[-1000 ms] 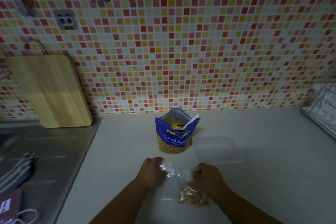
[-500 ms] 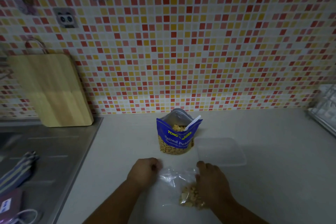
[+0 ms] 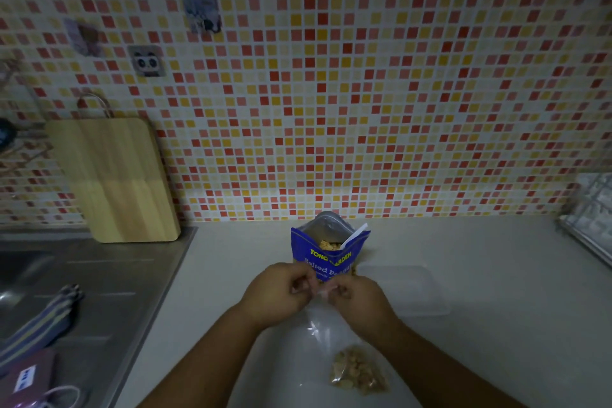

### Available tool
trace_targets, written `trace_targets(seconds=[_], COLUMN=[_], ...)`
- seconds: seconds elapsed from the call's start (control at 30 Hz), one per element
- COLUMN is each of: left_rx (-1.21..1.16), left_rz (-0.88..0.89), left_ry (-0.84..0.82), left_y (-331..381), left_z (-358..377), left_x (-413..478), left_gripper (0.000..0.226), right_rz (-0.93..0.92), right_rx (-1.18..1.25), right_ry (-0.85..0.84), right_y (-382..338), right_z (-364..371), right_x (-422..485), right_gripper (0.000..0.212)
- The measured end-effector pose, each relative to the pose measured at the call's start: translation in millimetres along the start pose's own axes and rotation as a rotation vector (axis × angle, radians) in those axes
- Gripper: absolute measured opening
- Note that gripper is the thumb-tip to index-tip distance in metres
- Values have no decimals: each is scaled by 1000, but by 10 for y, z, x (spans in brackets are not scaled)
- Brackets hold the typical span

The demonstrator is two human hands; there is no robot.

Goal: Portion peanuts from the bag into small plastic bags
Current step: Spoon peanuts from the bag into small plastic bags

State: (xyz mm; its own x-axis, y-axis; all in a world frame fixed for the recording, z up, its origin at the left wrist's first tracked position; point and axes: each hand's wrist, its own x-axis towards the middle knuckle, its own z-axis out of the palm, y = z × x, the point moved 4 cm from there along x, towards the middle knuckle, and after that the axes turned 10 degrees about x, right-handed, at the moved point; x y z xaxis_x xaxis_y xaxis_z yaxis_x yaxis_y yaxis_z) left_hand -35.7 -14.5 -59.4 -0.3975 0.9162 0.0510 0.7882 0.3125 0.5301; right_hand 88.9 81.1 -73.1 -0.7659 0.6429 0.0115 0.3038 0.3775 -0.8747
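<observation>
Our left hand (image 3: 278, 295) and right hand (image 3: 357, 300) have come together, fingers now pinching the top of the small plastic bag (image 3: 334, 338), lifted before the peanut bag (image 3: 329, 255); earlier they lay apart.

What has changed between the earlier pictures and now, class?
Both hands, left and right, have come together at the top edge of the small clear plastic bag, pinching it with the fingers. The peanuts now sit in its bottom. The blue foil peanut bag stayed upright and open.
</observation>
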Motion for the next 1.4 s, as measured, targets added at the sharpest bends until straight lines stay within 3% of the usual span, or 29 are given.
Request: trace_targets(seconds=[0.13, 0.23, 0.4, 0.5, 0.57, 0.7, 0.73, 0.83, 0.9, 1.07, 1.4], left_rx=[-513, -441, -310, -90, 15, 110, 72, -146, -204, -115, -19], left_rz=[-168, -168, -175, -112, -67, 46, 70, 73, 81, 110, 134], left_ry=[-65, -80, 177, 291, 310, 311, 293, 133, 81, 137, 136], left_y=[114, 204, 283, 340, 409, 558, 577, 574, 574, 529, 382], left_z=[-85, -113, -215, -264, -280, -329, -339, -346, -369, -463, -510], left_x=[4, 45, 170, 215, 218, 212, 214, 223, 218, 276, 358], left_gripper=[27, 13, 29, 39, 38, 24, 24, 61, 73, 60, 47], right_rz=[57, 95, 176, 292, 345, 396, 361, 299, 265, 174, 199], right_rx=[230, 348, 566, 662, 622, 438, 404, 350, 385, 355, 303], right_ry=[62, 41, 124, 87, 47, 118, 124, 89, 66, 58, 0], right_y=[-112, -191, -297, -365, -393, -428, -424, -458, -474, -539, -527], right_z=[-177, -240, -343, -350, -329, -392, -415, -460, -475, -536, -509], right_x=[71, 105, 141, 126, 142, 197, 230, 272, 303, 353, 509], right_gripper=[19, 9, 11, 15, 30, 4, 9, 15, 17, 18, 25])
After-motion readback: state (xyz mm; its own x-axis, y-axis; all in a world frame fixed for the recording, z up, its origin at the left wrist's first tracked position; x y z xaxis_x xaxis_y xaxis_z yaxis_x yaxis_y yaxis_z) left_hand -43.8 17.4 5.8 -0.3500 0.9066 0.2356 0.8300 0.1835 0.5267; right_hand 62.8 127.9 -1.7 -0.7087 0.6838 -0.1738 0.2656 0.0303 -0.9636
